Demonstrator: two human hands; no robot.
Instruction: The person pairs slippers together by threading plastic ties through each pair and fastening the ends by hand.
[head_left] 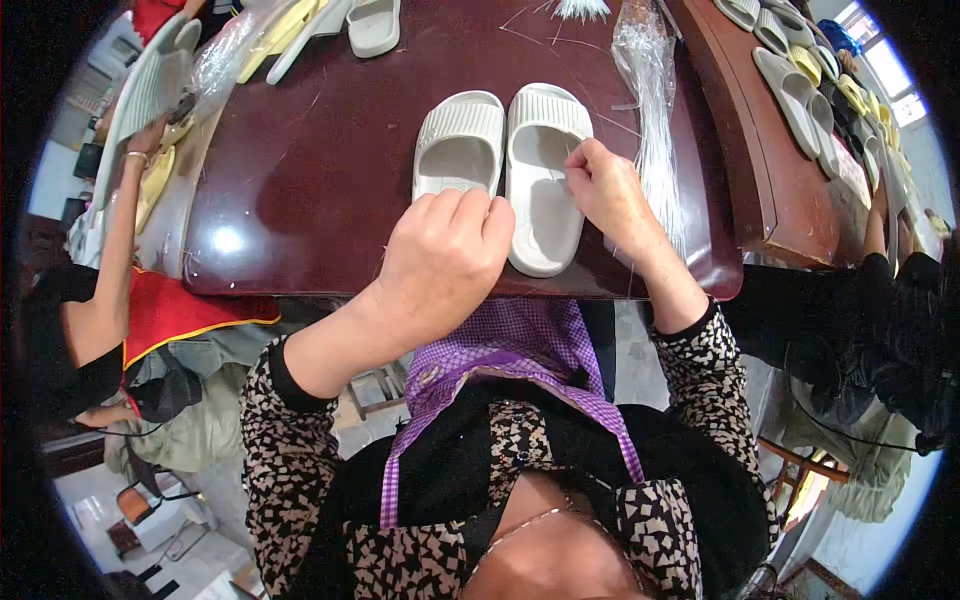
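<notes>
Two pale grey slide sandals lie side by side on a glossy dark red table, straps toward the far side. My left hand (pixel 450 245) is curled closed over the heel of the left slide (pixel 462 122). What its fingers hold, if anything, is hidden underneath. Beside the strap of the right slide (pixel 542 215), at its right edge, my right hand (pixel 608 190) is closed in a pinch. Anything between those fingertips is too small to make out. A bundle of thin clear plastic strands (pixel 655 150) lies on the table just right of my right hand.
Another pale slide (pixel 374 26) lies at the far edge, near yellow slides (pixel 285 38) and clear plastic wrap (pixel 218 68). A few loose strands cross the far tabletop. Co-workers' arms show at both sides. More slides (pixel 790 95) crowd the brown table (pixel 735 120) on the right.
</notes>
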